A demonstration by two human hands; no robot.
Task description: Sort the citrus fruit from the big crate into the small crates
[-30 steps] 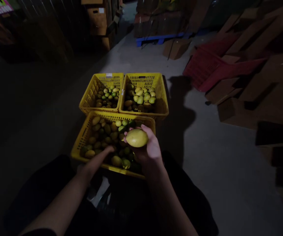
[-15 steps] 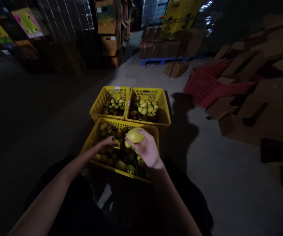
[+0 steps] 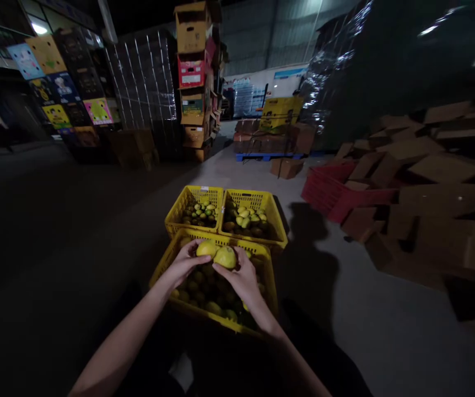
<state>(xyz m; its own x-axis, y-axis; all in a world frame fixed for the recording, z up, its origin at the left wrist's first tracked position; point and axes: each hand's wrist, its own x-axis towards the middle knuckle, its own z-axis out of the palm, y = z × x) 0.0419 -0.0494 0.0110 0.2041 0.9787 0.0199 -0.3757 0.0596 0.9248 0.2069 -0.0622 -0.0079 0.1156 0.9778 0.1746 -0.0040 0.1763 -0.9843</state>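
Observation:
In the head view, my left hand [image 3: 185,263] is closed around a yellow lemon [image 3: 205,248]. My right hand [image 3: 243,275] grips a second, greener-yellow lemon [image 3: 226,257] by its sides. The two lemons are held side by side, close together, above the large yellow crate [image 3: 271,278] in front of me. Many dim lemons [image 3: 212,307] lie inside that crate, partly hidden by my hands and forearms. Behind it stand two smaller yellow crates, the left one [image 3: 174,215] with small green and yellow lemons, the right one [image 3: 278,223] with larger yellow lemons.
A red crate [image 3: 328,198] and a heap of flattened cardboard boxes [image 3: 440,204] lie to the right. Farther back are a blue pallet [image 3: 266,157] with boxes, a tall stack of cartons [image 3: 192,77] and a wrapped dark stack [image 3: 144,82]. The light is dim.
My view has tilted up. My left hand has come up from the crate with a lemon, beside the lemon in my right hand. The right-hand lemon is now turned differently.

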